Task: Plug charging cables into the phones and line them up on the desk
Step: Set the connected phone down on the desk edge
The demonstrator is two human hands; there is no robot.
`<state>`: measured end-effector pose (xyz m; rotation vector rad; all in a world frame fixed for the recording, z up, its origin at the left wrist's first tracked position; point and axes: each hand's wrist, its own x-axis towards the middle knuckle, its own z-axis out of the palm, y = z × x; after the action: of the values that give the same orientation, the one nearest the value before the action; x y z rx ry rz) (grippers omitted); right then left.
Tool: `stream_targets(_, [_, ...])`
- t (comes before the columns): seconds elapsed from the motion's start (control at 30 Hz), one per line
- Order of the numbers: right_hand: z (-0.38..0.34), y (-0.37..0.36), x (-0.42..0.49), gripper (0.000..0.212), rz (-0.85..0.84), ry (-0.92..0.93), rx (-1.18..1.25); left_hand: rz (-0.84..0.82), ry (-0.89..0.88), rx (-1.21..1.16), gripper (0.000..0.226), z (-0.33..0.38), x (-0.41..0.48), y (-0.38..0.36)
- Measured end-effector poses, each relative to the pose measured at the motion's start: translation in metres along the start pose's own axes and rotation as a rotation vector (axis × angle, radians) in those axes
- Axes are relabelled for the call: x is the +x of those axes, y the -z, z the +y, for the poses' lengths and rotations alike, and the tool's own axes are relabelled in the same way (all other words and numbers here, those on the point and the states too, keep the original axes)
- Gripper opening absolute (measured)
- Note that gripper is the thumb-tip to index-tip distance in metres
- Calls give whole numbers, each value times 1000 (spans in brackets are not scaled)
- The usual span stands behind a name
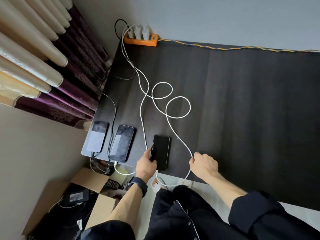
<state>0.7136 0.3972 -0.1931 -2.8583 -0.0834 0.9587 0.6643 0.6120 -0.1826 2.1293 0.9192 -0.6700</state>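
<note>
Three phones lie near the front left edge of the black desk (242,101). The left phone (97,135) has a dark cable in its near end, and the middle phone (122,142) has a white cable plugged in. My left hand (146,163) grips the left edge of the third phone (161,151), a black one lying on the desk. My right hand (203,164) is closed around a white cable (178,106) that loops across the desk and hangs below the front edge toward the third phone's near end. Whether its plug is seated is hidden.
An orange power strip (141,40) with white chargers sits at the desk's back left corner. Curtains (52,70) hang to the left. An open cardboard box (72,196) holding a power adapter stands on the floor below the desk's left end.
</note>
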Motion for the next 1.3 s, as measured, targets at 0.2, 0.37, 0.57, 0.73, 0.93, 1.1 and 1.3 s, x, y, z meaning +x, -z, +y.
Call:
stream_targets(0.2, [6, -27, -14, 29, -26, 20, 67, 104, -30, 276, 69, 14, -18, -52])
stream_targets(0.37, [3, -30, -16, 30, -33, 32, 70, 136, -91, 425, 90, 8, -23, -64])
stream_targets(0.57, [7, -32, -16, 29, -52, 50, 91, 130, -96, 422, 86, -3, -15, -56])
stream_targets(0.73, [1, -32, -17, 28, -73, 106, 183, 129, -98, 419, 87, -5, -13, -51])
stream_targets(0.93, [7, -37, -20, 22, -96, 135, 282, 132, -87, 430, 87, -8, -9, -46])
stream_targets(1.1, [12, -43, -28, 22, -66, 113, 330, 124, -70, 414, 87, -8, -7, -39])
stream_targets(1.3, [20, -55, -44, 27, -33, 55, 380, 78, -161, 496, 87, -16, -15, -31])
